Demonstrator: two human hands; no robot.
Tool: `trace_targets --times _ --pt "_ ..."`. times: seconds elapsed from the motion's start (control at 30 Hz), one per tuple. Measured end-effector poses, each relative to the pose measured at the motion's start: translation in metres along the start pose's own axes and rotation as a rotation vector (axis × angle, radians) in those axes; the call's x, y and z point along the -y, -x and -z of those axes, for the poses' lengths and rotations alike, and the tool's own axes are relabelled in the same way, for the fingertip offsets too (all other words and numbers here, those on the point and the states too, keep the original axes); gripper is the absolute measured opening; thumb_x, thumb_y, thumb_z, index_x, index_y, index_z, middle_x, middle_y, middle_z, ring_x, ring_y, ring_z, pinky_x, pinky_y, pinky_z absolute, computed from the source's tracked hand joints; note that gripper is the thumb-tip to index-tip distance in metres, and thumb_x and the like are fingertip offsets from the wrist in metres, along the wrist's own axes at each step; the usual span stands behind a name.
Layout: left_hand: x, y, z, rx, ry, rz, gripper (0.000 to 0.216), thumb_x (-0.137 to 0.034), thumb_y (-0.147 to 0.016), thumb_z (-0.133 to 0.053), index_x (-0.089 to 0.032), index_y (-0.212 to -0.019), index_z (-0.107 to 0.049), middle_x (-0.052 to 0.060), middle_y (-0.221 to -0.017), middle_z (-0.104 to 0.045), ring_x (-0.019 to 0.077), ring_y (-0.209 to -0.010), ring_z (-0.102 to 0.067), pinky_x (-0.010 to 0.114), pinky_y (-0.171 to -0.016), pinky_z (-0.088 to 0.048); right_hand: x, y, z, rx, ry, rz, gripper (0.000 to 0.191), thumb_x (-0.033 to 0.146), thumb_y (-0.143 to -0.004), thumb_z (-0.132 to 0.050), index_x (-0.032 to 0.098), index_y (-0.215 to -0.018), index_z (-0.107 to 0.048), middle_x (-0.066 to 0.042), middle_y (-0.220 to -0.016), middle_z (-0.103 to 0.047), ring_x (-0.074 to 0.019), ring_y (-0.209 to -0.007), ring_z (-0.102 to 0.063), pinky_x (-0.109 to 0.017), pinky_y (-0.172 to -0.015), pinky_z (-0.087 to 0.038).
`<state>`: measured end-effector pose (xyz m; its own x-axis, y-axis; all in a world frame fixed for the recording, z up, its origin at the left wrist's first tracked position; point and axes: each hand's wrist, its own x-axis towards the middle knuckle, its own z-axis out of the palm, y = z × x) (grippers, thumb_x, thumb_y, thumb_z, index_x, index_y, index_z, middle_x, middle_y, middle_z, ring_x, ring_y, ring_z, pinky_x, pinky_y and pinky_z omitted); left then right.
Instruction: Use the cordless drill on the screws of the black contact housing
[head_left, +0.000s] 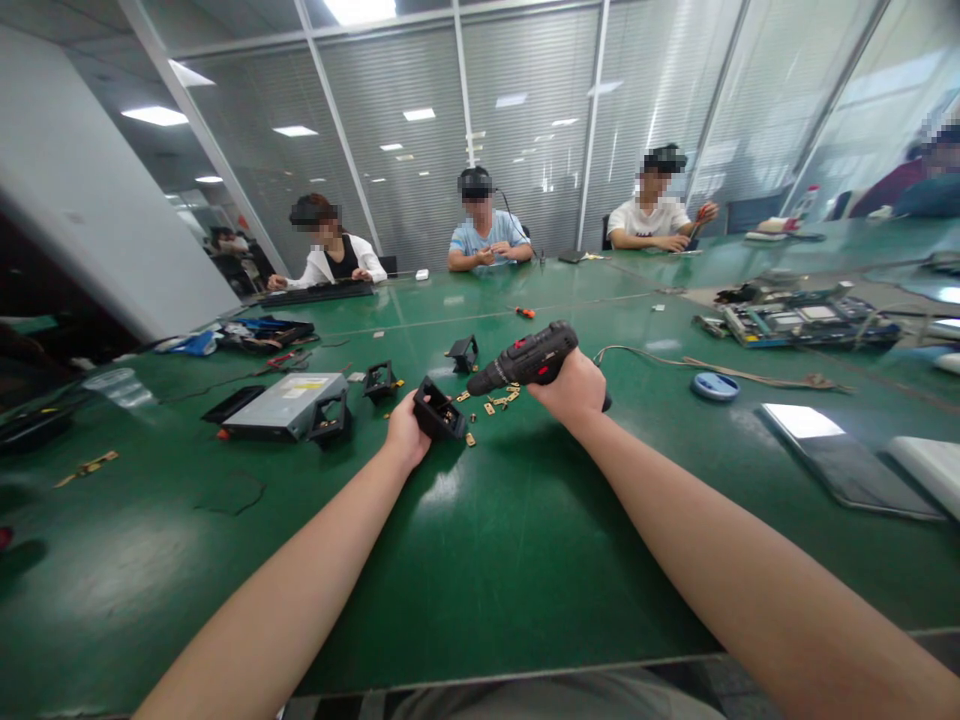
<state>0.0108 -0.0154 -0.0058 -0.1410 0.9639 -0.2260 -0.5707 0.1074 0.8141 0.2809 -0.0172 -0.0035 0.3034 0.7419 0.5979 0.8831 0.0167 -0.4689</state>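
Note:
My left hand (407, 432) grips a black box-shaped plastic housing (438, 410), tilted so its open side faces right, with small brass-coloured bits inside. In my right hand (571, 388) is a black cordless drill (525, 358) with red marks, held by its handle. The drill's chuck points left at the housing, and its tip is close to the opening; I cannot tell whether they touch. Small brass-coloured metal plates (490, 408) lie scattered on the table beneath the drill. Two similar black housings stand just beyond, one (463, 353) behind the drill tip and another (380, 379) to the left.
Left on the green table (495, 560) are a silver disc drive (289, 402), another black housing (328, 420) and a plastic cup (120, 388). At right lie a blue round lid (715, 387), a dark flat device (847, 460) and circuit boards (810, 318). Several people sit across the table.

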Motion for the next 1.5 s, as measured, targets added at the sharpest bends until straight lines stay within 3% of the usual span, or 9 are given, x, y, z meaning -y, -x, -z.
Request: trace_targets --times 0.67,0.97,1.2,1.5 --pt "-0.0004 -0.0010 0.0010 0.026 -0.037 0.002 0.014 -0.026 -0.089 -0.057 -0.018 -0.087 -0.068 0.012 -0.084 -0.077 0.0270 -0.073 -0.073 0.040 -0.071 -0.061 0.0008 -0.0003 0.0009 -0.008 0.014 0.001 0.053 0.049 -0.071 -0.080 0.019 -0.110 -0.062 -0.015 -0.103 -0.078 -0.0377 -0.095 -0.075 -0.044 -0.081 -0.056" --pt "-0.0002 0.0006 0.0005 0.011 0.020 -0.010 0.007 -0.023 -0.084 -0.061 -0.019 -0.087 -0.065 0.006 -0.076 -0.072 0.0249 -0.070 -0.072 0.038 -0.073 -0.060 0.0002 -0.0009 -0.0003 -0.008 0.012 0.002 0.055 0.050 -0.070 -0.081 0.019 -0.111 -0.062 -0.014 -0.103 -0.078 -0.0377 -0.095 -0.076 -0.043 -0.081 -0.056" --pt "-0.0012 0.0022 -0.0013 0.014 -0.014 0.008 0.013 -0.024 -0.088 -0.056 -0.017 -0.091 -0.067 0.010 -0.085 -0.076 0.0267 -0.077 -0.074 0.039 -0.074 -0.061 -0.0003 -0.0005 -0.0006 -0.008 0.001 0.002 0.052 0.048 -0.070 -0.080 0.018 -0.109 -0.063 -0.015 -0.103 -0.078 -0.0382 -0.095 -0.075 -0.044 -0.080 -0.055" --pt "-0.0015 0.0028 -0.0016 0.012 -0.020 -0.008 0.013 -0.024 -0.089 -0.056 -0.017 -0.087 -0.067 0.011 -0.081 -0.076 0.0259 -0.071 -0.073 0.038 -0.071 -0.060 -0.0023 -0.0005 -0.0027 -0.017 0.009 0.008 0.054 0.049 -0.070 -0.081 0.018 -0.111 -0.062 -0.015 -0.103 -0.078 -0.0373 -0.094 -0.075 -0.043 -0.080 -0.054"
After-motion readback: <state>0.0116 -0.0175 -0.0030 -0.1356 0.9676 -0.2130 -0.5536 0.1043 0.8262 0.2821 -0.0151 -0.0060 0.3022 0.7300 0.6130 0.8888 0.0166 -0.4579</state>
